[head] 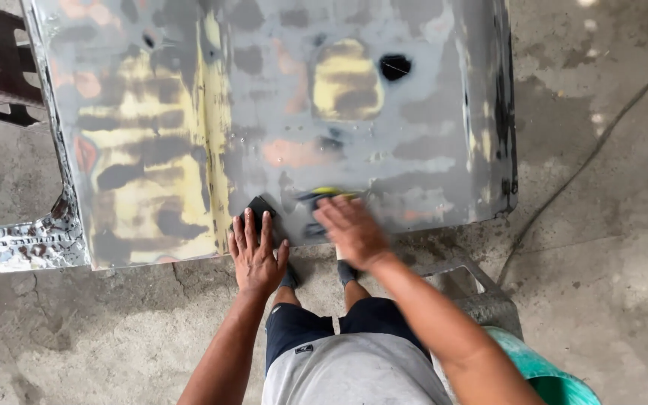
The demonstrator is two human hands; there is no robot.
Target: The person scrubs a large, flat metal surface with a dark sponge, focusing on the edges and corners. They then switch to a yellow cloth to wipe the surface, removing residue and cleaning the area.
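Pressing flat on the grey car panel [279, 112], the left hand [255, 253] is lying open, fingertips touching a dark sanding pad [258, 210]. At three o'clock from it, the right hand [352, 229] is covering a yellow-edged sponge [326, 193], grip unclear.

Both hands forward, palms down: left hand [255, 251] flat, fingers spread; right hand [352, 229] motion-blurred.
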